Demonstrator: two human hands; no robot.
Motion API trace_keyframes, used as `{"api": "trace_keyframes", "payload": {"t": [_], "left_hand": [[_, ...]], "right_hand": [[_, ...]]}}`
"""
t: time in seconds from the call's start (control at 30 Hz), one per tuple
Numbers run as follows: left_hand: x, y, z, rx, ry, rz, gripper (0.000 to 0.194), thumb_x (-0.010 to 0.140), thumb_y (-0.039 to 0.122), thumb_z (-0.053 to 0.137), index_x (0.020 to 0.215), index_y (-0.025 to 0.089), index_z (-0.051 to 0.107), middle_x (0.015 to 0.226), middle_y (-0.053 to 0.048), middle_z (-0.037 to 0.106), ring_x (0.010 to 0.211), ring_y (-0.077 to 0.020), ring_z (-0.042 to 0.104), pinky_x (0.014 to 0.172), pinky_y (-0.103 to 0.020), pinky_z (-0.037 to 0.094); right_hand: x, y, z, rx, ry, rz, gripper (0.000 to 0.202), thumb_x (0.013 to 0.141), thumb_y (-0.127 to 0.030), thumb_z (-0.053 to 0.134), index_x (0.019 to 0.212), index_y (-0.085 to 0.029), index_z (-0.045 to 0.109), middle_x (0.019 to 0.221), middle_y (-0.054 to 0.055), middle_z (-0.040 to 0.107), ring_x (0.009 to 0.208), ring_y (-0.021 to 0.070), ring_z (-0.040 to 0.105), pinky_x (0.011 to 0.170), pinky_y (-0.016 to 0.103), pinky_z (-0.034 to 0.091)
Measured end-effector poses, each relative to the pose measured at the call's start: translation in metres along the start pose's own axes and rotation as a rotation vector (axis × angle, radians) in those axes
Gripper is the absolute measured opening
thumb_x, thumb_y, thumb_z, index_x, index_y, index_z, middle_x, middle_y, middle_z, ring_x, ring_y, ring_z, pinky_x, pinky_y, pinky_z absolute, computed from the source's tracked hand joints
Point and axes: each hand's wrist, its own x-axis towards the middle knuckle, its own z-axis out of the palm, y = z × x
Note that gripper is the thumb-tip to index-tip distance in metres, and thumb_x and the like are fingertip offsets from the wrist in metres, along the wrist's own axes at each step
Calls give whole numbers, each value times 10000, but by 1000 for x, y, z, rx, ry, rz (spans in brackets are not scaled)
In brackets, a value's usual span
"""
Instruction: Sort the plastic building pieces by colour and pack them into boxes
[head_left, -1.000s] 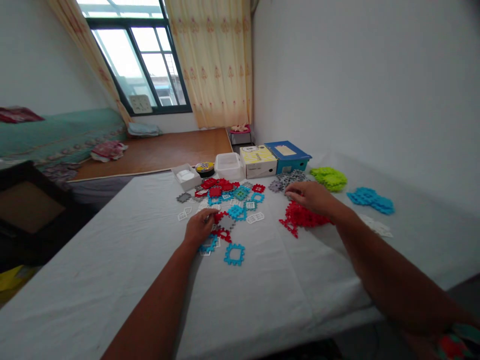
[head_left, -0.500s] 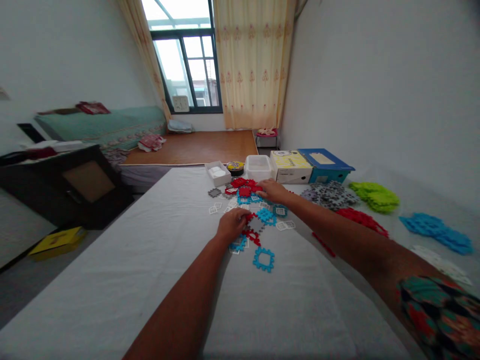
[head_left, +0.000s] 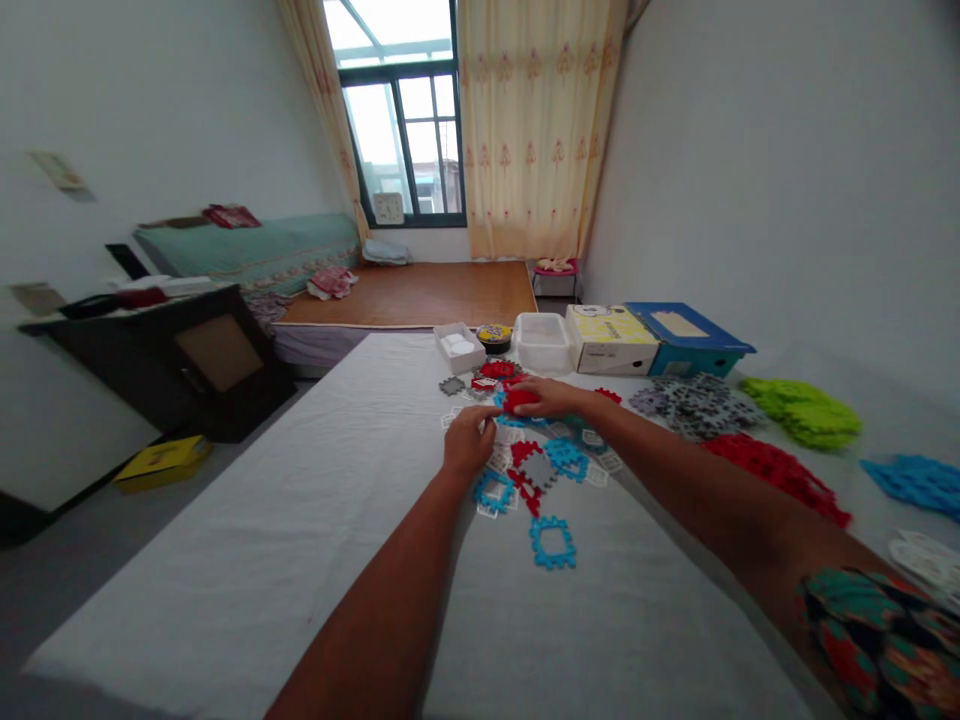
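Note:
My right hand (head_left: 549, 397) has its fingers closed on a red piece (head_left: 519, 398) above the far part of a loose pile. Just left of it is my left hand (head_left: 470, 438), its fingers bent together at the pile's edge; what they hold, if anything, is too small to name. Nearer me lie a grey piece (head_left: 537, 468) with red pieces beside it, a blue cluster (head_left: 567, 458) and a blue frame with white bits (head_left: 493, 492). A separate blue toothed frame (head_left: 553, 542) lies closest to me. White pieces are scattered among them.
Behind the pile stand a white box (head_left: 460, 350), a round tin (head_left: 494, 338), a clear container (head_left: 541, 342), a yellow box (head_left: 611, 340) and a blue box (head_left: 686, 340). Grey (head_left: 697, 405), green (head_left: 801, 410), red (head_left: 776, 473) and blue (head_left: 911, 482) heaps lie on the right.
The view has turned slightly left. My left hand has moved away from the near red pieces toward my right hand, and my right hand now has a red piece in its fingers.

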Motion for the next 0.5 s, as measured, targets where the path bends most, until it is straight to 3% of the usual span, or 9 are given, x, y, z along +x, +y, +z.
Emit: {"api": "trace_keyframes", "payload": {"t": [0.07,0.2,0.27,0.33,0.5], "left_hand": [[3,-4,-4,-15,68,-11,305,831,114,506,1005,234,726,1057,-28,732,1041,-205,639,984,-371,485],[26,-19,-19,-23,185,-193,330,856,141,455,1064,194,706,1137,-53,713,1102,-196,624,1013,-351,463],[46,-30,-30,-2,158,-331,386,869,159,413,1163,142,662,1150,-88,708,1054,-198,650,941,-328,501],[66,-42,-39,22,115,-367,418,874,162,381,1197,119,643,1102,-100,724,984,-198,674,857,-310,527],[95,-59,-41,93,-66,-350,325,876,270,448,903,121,735,883,-101,755,877,-233,686,784,-311,520]], "right_hand": [[-20,-6,-8,2,1,-56,529,822,-486,675,1296,-260,607,1358,86,579,1209,281,535,1001,399,421],[-82,-33,-11,-10,196,-113,462,867,-344,636,1316,-259,570,1371,105,562,1253,282,490,1000,475,419],[-117,-51,-2,38,238,-192,392,899,-297,584,1290,-262,578,1326,87,597,1226,253,512,1003,466,424],[-146,-66,13,85,264,-238,362,909,-271,562,1270,-260,582,1306,76,612,1210,235,529,1001,449,434],[-175,-72,46,-5,428,-230,344,893,-149,523,1210,-242,618,1305,102,616,1204,260,543,976,474,445]]}}
